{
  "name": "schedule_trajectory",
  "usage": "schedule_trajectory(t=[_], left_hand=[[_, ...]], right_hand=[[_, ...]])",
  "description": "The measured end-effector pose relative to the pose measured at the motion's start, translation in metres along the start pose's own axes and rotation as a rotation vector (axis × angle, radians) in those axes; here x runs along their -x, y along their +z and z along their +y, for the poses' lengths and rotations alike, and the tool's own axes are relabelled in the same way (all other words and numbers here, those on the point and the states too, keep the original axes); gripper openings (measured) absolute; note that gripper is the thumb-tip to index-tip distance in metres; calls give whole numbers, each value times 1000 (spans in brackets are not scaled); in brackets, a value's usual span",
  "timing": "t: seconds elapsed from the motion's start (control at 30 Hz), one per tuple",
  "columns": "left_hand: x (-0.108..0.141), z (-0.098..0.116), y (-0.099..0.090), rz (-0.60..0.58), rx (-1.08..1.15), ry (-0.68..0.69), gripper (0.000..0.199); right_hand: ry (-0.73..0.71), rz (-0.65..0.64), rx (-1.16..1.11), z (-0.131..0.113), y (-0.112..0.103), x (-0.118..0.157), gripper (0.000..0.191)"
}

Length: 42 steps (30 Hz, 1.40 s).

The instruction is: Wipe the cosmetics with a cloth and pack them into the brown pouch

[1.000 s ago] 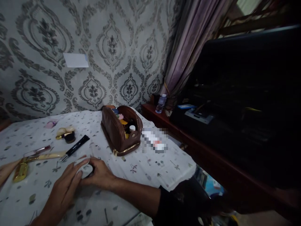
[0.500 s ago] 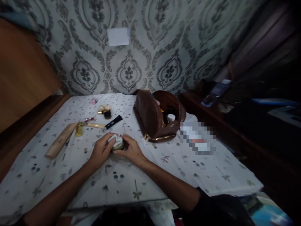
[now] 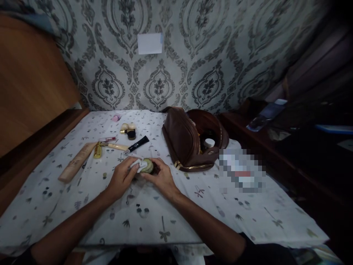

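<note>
Low over the patterned white cloth, my right hand (image 3: 162, 179) holds a small round green jar (image 3: 148, 166), fingers behind it and thumb in front. A white wipe or tissue (image 3: 138, 164) is pinched in my left hand (image 3: 124, 176), against the jar's left side. Just beyond my hands lie a black tube (image 3: 138, 144) and a wooden-handled brush (image 3: 117, 146). A gold lipstick case (image 3: 97, 150) rests beside a long beige tube (image 3: 77, 163) on the left.
An open brown bag (image 3: 182, 140) with a white-capped container (image 3: 209, 142) inside stands right of centre. Farther back are a black round item (image 3: 131, 134) and a pink item (image 3: 116, 117). A blurred-out packet (image 3: 244, 171) lies at right, a clear bottle (image 3: 266, 115) beyond.
The wipe has slid leftward off the jar's top, showing more of its green surface. My hands remain close together. The whole view has shifted slightly.
</note>
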<state>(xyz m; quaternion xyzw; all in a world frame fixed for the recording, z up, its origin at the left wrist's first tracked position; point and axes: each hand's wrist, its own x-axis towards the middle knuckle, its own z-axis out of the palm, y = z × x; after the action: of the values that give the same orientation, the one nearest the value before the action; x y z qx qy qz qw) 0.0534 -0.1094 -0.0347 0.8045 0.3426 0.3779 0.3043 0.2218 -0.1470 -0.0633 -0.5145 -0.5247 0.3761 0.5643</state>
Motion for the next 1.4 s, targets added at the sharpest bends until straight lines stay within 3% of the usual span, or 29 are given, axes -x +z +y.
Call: schedule_trajectory(t=[0.2, 0.37, 0.5, 0.6, 0.8, 1.07, 1.27, 1.4], left_hand=[[6, -6, 1, 76, -96, 135, 26], [8, -3, 2, 125, -182, 369, 25], [8, 1, 3, 30, -215, 560, 33], [10, -1, 7, -52, -295, 594, 32], [11, -4, 11, -47, -336, 442, 28], [1, 4, 4, -170, -110, -47, 32], [-4, 5, 4, -115, 18, -159, 41], [0, -1, 9, -109, 208, -381, 49]], right_hand=[[-14, 47, 91, -1, 0, 1, 37], [-40, 20, 225, -5, -2, 2, 23], [-69, 16, 272, -6, -1, 4, 20], [-130, 14, 316, -5, 0, 5, 13], [-207, -69, 387, -1, 1, 8, 35], [-211, -133, 401, 1, 5, 17, 79], [-219, -121, 422, -5, 4, 22, 85], [-229, -96, 392, -6, 3, 21, 78]])
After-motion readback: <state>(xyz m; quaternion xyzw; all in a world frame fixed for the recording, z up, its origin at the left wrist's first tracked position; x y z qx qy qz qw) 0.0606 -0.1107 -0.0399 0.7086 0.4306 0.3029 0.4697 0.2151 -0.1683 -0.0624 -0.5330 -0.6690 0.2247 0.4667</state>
